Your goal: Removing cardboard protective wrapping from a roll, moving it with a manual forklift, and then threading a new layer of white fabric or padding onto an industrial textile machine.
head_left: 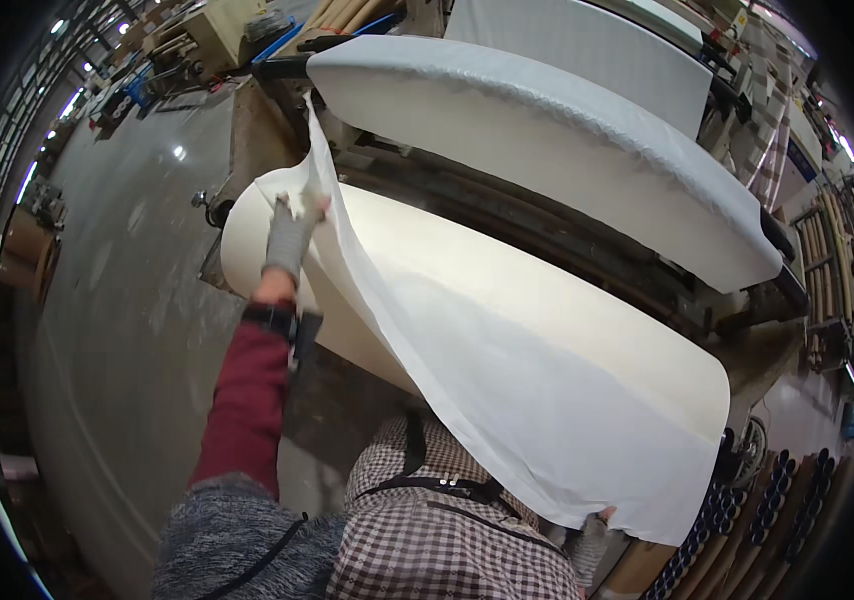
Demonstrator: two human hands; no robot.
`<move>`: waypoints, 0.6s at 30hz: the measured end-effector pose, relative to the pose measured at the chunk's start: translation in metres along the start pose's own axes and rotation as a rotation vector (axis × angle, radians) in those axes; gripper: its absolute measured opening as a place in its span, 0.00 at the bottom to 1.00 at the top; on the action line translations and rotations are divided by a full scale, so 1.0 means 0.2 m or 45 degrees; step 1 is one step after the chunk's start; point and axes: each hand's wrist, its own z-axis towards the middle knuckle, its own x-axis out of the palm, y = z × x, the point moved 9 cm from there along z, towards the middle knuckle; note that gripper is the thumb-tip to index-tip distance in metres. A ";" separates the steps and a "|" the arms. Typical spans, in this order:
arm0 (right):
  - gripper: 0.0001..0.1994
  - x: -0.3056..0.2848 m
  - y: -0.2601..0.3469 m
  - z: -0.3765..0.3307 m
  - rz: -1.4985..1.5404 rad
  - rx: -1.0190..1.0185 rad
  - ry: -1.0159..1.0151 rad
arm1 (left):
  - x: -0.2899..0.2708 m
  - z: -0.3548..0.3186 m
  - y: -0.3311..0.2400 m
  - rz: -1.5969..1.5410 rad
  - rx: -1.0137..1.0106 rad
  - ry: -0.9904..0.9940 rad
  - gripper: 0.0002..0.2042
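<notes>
A wide white sheet [547, 410], fabric or film, lies over a large cream-coloured roll [467, 270]. Its left part is lifted into a long slanting fold. My left hand [292, 238], in a grey glove that leaves the fingertips bare, grips the lifted sheet near the roll's left end. At the sheet's lower edge, close to my body, my right hand [590, 545] pinches the material; its glove is grey too. Beyond the cream roll, a white-covered roller [547, 150] spans the machine.
Dark machine bars [507, 235] run between the two rolls. At lower right stand several cardboard tubes [757, 520] with dark ends. More tubes rest on a rack [827, 255] at far right. Grey floor [137, 290] stretches along the left. My checked apron [437, 540] is close to the roll.
</notes>
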 end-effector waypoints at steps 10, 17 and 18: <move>0.27 0.06 0.39 -0.37 0.455 -0.186 -0.227 | 0.59 0.27 -0.46 0.760 0.281 0.295 0.49; 0.25 -0.03 0.34 -0.47 0.526 -0.239 -0.290 | 1.20 0.01 -0.32 1.392 0.523 1.066 0.24; 0.25 -0.10 0.31 -0.50 0.291 -0.097 -0.299 | 1.26 -0.01 -0.27 1.441 0.551 1.161 0.22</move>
